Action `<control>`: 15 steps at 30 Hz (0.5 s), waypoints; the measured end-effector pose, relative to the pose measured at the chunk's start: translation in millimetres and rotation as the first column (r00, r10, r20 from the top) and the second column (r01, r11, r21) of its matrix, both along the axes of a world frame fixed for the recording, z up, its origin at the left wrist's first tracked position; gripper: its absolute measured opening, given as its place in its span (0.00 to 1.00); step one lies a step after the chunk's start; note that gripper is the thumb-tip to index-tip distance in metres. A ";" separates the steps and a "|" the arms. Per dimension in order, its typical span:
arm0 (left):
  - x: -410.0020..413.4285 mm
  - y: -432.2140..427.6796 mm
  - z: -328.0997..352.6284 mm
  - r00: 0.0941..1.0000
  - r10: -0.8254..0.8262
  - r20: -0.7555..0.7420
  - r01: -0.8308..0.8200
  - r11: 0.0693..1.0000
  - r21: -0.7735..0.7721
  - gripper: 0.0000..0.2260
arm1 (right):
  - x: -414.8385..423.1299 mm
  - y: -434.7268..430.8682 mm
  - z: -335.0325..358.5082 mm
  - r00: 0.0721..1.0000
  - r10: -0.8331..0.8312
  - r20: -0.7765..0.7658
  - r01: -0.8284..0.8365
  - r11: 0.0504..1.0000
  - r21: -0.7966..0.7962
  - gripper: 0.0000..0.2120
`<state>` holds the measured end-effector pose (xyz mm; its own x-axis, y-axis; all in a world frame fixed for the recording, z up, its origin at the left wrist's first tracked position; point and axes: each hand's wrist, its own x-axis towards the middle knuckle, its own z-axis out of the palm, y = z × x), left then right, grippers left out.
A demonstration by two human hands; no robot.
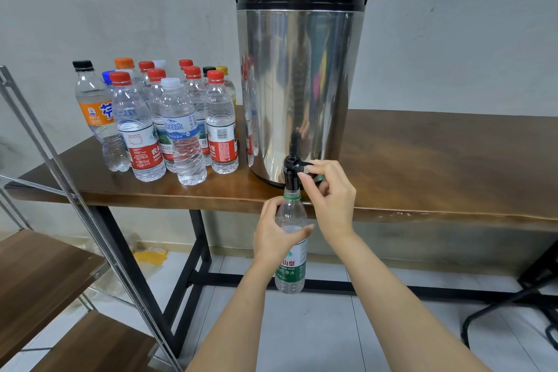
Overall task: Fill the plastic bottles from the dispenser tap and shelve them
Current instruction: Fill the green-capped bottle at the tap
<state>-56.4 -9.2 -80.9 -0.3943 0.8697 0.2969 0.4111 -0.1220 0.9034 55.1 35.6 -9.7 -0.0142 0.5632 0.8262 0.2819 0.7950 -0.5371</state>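
From the head view: gripping the green-label bottle (292, 269) with the left hand (275, 240), fingers curled round its upper body just below the shoulder. Held upright, long axis vertical, hanging in front of the front edge of the table (422, 160), open mouth directly beneath the spout of the tap (291, 178), touching it or just short of it; cannot tell which. Pinching the tap's short black lever (302, 164) with the right hand (330, 196), thumb and forefinger closed on it, the other fingers curled, above and slightly right of the bottle's neck. All on one vertical, then, at the foot of the steel dispenser (299, 75): left hand, neck, spout, lever. Water line apparently near the shoulder, partly hidden by the thumb, so probably close to full. Next, most likely: closing the lever with the right hand, then lowering the bottle straight down along its own axis to clear the spout before swinging it left toward the shelf (36, 269), on the left hand's side. Left of the dispenser, standing capped on the table, a cluster of other bottles (169, 121).
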 end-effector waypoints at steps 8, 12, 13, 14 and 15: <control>0.3 -1.7 2.4 1.000 -0.005 0.004 0.005 1.000 0.003 0.30 | -0.1 -0.5 -0.3 1.000 -0.003 -0.002 0.003 1.000 -0.005 0.13; 0.6 -2.8 3.3 1.000 -0.010 0.013 0.010 1.000 0.003 0.30 | 0.1 -0.7 0.2 1.000 -0.005 0.006 0.005 1.000 -0.002 0.13; 0.8 -3.0 3.5 1.000 -0.010 0.013 0.010 1.000 0.002 0.30 | 0.1 -0.7 0.2 1.000 -0.004 0.005 0.004 1.000 -0.004 0.13; 0.9 -3.0 3.6 1.000 -0.010 0.013 0.010 1.000 -0.001 0.30 | -0.1 -0.6 0.1 1.000 -0.002 0.003 0.002 1.000 -0.007 0.13; 1.1 -3.4 4.1 1.000 -0.008 0.012 0.009 1.000 -0.003 0.30 | -0.1 -0.7 0.0 1.000 -0.001 0.000 0.001 1.000 -0.009 0.13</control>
